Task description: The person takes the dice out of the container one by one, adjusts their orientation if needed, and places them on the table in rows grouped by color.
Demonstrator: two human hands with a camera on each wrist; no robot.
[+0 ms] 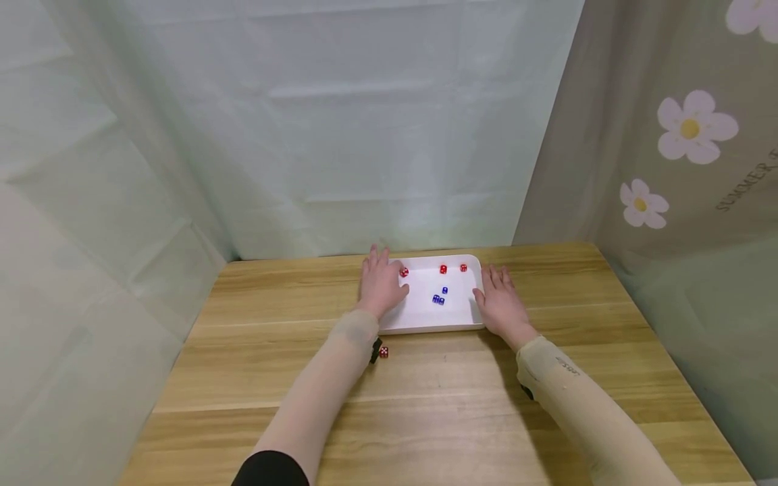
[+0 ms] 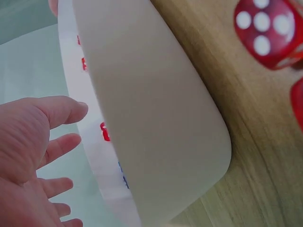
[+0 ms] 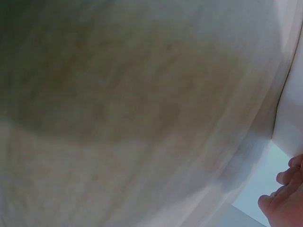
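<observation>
A shallow white tray [image 1: 419, 317] lies on the table, with my left hand [image 1: 380, 289] at its left side and my right hand [image 1: 503, 307] at its right. Both hands have their fingers extended along the sides, thumbs towards the rim. Inside, three red dice, one of them a red die [image 1: 444, 269], sit along the far part. Three blue dice [image 1: 435, 298] cluster near the middle. In the left wrist view the thumb and spread fingers [image 2: 59, 189] show over the tray's wall [image 2: 151, 104]. The right wrist view catches only part of the right hand [image 3: 286, 201].
On the table [image 1: 450, 418] in front of the tray, a red die [image 1: 384, 352] lies beside the left wrist. The left wrist view shows this die [image 2: 265, 30] and part of another red one [image 2: 298, 101]. A pale curtain [image 1: 365, 135] hangs behind the table.
</observation>
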